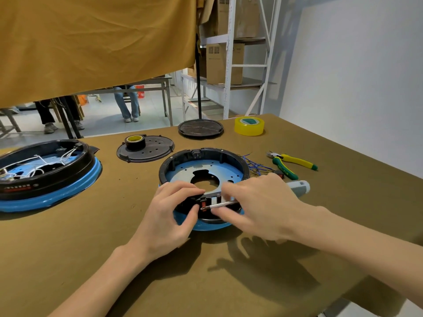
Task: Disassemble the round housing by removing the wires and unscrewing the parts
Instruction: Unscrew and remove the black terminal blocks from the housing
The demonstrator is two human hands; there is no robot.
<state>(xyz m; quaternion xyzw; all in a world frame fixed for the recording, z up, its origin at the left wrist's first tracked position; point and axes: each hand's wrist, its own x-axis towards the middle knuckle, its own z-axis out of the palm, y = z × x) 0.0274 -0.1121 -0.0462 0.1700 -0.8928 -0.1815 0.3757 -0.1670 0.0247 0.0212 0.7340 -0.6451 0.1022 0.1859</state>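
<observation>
Hands are working together at the near rim of the round housing (pixel 204 170), which is sitting at the middle of the brown table (pixel 229 282). The left hand (pixel 170 216) is curling its fingers over the rim, thumb and fingertips pinching the black wall beside a small red part. The right hand (pixel 258 202) is gripping a screwdriver (pixel 220 204), fingers wrapped round the shaft; the grey handle is sticking out behind the hand, and the tip is touching the rim near the left thumb. Inside the housing a blue plate with a central cutout is showing, and blue wires (pixel 254 164) are lying just outside its right side. To the left, a second housing (pixel 45 172) is holding white wires. Pliers (pixel 290 163), a black cover (pixel 146 148) carrying a tape roll, and yellow tape (pixel 249 126) are lying further back.
</observation>
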